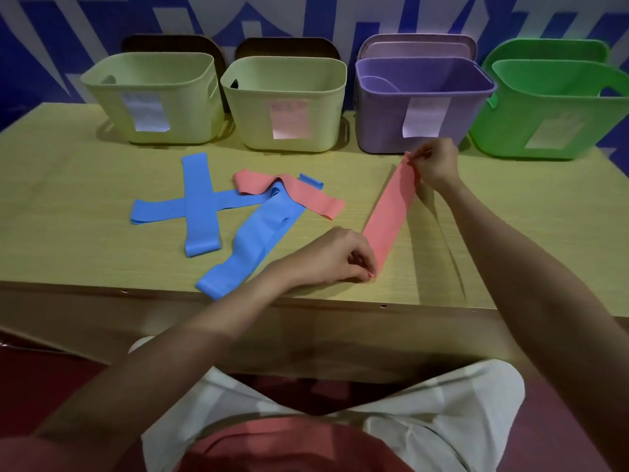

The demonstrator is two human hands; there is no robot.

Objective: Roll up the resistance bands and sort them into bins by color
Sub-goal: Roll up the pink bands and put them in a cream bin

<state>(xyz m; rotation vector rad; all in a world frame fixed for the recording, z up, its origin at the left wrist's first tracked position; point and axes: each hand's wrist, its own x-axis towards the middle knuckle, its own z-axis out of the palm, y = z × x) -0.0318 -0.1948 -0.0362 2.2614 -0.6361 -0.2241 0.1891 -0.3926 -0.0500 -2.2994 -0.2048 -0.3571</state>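
A pink resistance band (391,206) lies stretched flat on the wooden table (85,233), running from near the front edge up toward the purple bin (381,131). My left hand (337,257) pinches its near end against the table. My right hand (434,163) pinches its far end, just in front of the purple bin. A second pink band (306,194) lies crumpled over a pile of three blue bands (199,202) left of centre. Two pale yellow-green bins (112,107) (252,120) and a green bin (510,137) stand in the back row.
Each bin carries a paper label on its front. Lids lean against the blue-and-white patterned wall (51,56) behind the bins. The longest blue band (252,240) reaches the table's front edge. My lap shows below the table.
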